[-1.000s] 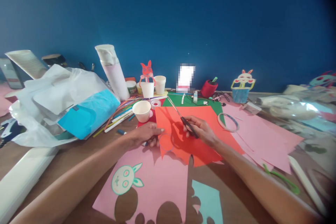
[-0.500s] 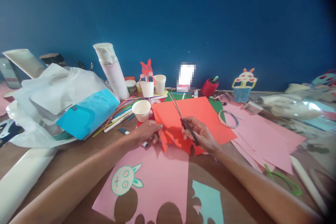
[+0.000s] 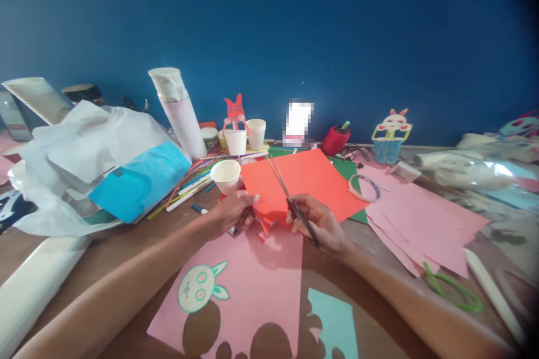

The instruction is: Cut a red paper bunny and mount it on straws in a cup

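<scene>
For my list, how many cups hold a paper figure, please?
2: white cup, back, left of centre; blue cup, back right. The blurred right edge may hide more.

My left hand point(image 3: 238, 212) hides the near left corner of the flat orange-red paper sheet point(image 3: 303, 179), and my right hand point(image 3: 320, 223) covers part of the black-handled metal scissors point(image 3: 300, 214) over it. The sheet hides much of the green paper point(image 3: 347, 171) beneath. Beyond it, a bright white screen point(image 3: 298, 123) is pixelated past reading. Nearer me than the sheet, the picture's bottom edge cuts off the pale blue paper scrap point(image 3: 339, 320). Far right of it, the clear plastic packaging point(image 3: 458, 168) is blurred.
</scene>
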Demonstrator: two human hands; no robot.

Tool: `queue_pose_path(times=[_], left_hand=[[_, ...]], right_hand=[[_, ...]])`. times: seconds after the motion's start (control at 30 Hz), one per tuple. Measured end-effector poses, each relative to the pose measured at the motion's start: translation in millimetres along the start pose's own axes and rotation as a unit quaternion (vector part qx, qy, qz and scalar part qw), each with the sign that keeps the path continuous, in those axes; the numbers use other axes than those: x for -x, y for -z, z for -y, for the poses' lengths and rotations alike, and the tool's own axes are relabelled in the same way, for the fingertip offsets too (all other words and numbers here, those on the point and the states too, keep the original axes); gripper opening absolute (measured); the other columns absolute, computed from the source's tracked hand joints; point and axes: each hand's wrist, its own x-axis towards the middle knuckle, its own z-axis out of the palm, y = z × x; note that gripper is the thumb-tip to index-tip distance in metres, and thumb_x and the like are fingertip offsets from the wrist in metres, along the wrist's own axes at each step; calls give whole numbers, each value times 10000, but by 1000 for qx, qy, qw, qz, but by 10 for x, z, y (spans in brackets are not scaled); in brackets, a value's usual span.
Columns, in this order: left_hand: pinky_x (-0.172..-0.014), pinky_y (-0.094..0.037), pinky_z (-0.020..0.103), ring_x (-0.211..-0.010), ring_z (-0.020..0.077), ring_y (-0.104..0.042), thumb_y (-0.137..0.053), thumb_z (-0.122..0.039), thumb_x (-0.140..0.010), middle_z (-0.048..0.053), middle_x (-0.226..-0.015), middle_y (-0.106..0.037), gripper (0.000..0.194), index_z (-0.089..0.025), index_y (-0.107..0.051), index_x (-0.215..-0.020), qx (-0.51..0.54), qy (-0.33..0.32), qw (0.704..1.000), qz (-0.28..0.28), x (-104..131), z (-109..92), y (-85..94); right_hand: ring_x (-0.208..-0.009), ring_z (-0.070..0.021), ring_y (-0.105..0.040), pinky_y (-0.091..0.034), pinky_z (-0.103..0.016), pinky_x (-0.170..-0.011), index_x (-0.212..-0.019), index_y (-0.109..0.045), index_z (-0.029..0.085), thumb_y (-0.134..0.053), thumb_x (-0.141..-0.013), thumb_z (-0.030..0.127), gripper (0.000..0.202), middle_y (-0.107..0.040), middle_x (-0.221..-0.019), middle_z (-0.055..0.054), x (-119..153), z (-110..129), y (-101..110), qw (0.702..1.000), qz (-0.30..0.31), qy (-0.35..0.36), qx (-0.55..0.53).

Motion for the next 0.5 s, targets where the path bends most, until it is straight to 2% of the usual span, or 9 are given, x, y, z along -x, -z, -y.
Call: queue_pose_path(times=[0.2,0.37,0.5], left_hand=[[-251,-262,148,-261,57,-388,-557,-417,-715,-46,-399,-506,274,-160,-480,-658,6,-3,999,-32,34,-41,-40],[-243,-239,152,-245,58,-360,-526,-388,-730,-61,-375,-484,235,-168,-472,-668,13,-25,997,-70,59,-48,-104],[-258,-236,145,-252,42,-356,-513,-377,-738,-47,-421,-524,229,-153,-499,-695,4,-45,997,-62,59,-36,-104]], right_hand=[[-663,-135,-538,-454,-269,-596,-1056,-460,176,-555,-768,241,310,-563,-766,-29,44,-33,-61,998,1,11,59],[-665,-139,-535,-450,-266,-591,-1081,-434,199,-539,-786,257,318,-543,-773,-21,54,-65,-40,995,-73,41,63],[-621,-132,-531,-444,-265,-561,-1084,-421,203,-530,-786,281,327,-526,-782,-14,36,-105,23,989,-129,57,36]])
